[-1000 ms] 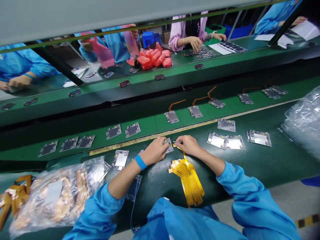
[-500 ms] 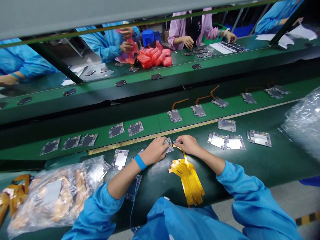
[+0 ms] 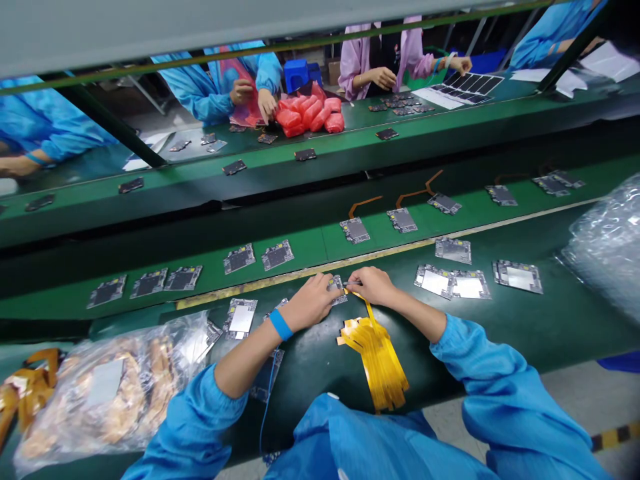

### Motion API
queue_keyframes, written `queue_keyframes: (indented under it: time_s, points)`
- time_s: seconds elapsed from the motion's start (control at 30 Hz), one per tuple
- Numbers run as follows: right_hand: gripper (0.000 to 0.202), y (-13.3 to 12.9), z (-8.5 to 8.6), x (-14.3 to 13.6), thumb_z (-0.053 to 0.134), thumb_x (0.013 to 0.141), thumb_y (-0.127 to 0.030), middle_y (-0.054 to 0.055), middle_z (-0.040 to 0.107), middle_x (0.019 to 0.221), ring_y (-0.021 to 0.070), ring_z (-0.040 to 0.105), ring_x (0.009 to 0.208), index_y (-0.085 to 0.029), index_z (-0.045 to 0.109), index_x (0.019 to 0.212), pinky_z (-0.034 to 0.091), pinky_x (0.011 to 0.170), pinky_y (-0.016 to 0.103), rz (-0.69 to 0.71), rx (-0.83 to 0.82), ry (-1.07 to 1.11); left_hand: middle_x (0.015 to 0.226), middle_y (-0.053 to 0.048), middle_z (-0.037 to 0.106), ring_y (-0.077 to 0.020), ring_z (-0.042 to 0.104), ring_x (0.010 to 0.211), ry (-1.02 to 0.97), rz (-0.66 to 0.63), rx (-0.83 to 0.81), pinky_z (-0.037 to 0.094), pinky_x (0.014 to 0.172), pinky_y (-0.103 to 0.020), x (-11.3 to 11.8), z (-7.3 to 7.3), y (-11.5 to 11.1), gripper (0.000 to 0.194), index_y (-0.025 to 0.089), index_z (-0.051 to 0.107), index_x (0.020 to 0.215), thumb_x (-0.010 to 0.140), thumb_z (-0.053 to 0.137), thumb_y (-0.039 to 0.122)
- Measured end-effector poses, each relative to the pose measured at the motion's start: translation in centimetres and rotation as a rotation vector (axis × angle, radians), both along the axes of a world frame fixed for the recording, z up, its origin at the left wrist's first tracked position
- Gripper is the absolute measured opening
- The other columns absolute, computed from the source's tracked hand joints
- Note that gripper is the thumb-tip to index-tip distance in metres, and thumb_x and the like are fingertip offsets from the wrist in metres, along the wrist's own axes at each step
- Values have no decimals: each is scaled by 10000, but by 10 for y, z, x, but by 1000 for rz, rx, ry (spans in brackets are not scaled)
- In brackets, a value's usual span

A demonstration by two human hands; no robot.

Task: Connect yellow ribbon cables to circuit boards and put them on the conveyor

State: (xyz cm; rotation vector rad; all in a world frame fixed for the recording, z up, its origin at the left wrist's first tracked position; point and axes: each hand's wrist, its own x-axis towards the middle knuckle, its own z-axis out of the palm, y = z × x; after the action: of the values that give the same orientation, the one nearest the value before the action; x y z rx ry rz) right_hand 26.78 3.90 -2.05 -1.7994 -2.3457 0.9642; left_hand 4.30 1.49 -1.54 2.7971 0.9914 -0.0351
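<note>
My left hand (image 3: 311,301), with a blue band at its wrist, grips a small circuit board (image 3: 339,297) against the green bench. Right beside the board, my right hand (image 3: 374,285) is closed in a pinch on the end of a yellow flex cable (image 3: 369,308). A small grey tip shows at those fingertips, too small to name. The cable runs down over a fanned bundle of yellow flex cables (image 3: 383,367) lying below my hands. Whether the cable's end touches the board is hidden by my fingers.
Boards with grey shields (image 3: 355,230) ride the green belt (image 3: 315,248), some with cables attached. More boards (image 3: 470,285) lie right of my hands. A clear bag of cables (image 3: 120,393) is at left, bubble wrap (image 3: 607,240) at right. Co-workers sit across, near red bundles (image 3: 310,113).
My right hand has shifted slightly left, closer to the board. Boards on the near belt have moved right, those on the far belt left. A co-worker's hand has lowered to the red bundles.
</note>
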Motion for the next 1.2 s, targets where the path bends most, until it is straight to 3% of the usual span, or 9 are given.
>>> queue_keyframes:
  time_s: [0.3, 0.73, 1.2]
  points:
    - [165, -2, 0, -2, 682, 930, -345, 15, 826, 1000, 217, 748, 973, -295, 828, 991, 453, 724, 258, 22, 11, -20, 1257, -154, 538, -301, 523, 1130, 137, -55, 56, 467, 965, -435, 5, 5, -1, 432, 307, 610, 1420, 1011, 511, 206]
    - [177, -5, 5, -2, 670, 961, -340, 22, 825, 1024, 215, 745, 985, -284, 820, 1036, 450, 738, 251, 26, 2, -6, 1319, -178, 546, -312, 540, 1172, 82, -23, 24, 476, 996, -471, 2, 4, -3, 403, 258, 591, 1400, 1019, 484, 182]
    - [198, -7, 0, -3, 654, 971, -372, 30, 818, 1036, 223, 739, 988, -287, 808, 1060, 459, 758, 262, 45, 25, -26, 1244, -143, 537, -290, 509, 1118, 126, -27, 39, 449, 947, -420, 6, 7, -4, 409, 306, 599, 1410, 1038, 463, 205]
